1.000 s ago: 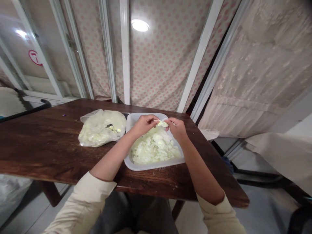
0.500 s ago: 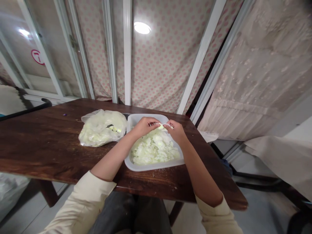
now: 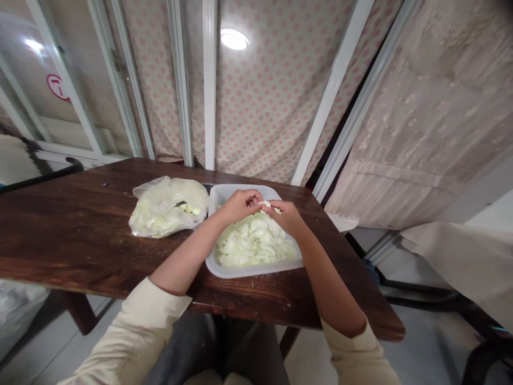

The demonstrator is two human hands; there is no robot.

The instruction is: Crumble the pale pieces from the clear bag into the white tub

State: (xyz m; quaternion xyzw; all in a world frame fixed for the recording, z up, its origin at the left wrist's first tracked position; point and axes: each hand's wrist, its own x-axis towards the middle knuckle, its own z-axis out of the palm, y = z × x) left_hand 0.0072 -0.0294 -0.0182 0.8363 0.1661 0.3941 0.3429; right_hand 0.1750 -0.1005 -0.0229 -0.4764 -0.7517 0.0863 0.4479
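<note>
Fingertips of left hand (image 3: 242, 206) and right hand (image 3: 285, 218) pinching one small whitish piece (image 3: 265, 203) between them, frame centre, above far part of one white tray (image 3: 240, 272). Tray rounded, smooth; strip of table (image 3: 100, 251) shows between its near rim and table edge. Broad dark grained wood toward frame left, narrower to right. One heap of pale flakes (image 3: 256, 243) in tray; one translucent, crinkled bag (image 3: 168, 208) just left.
</note>
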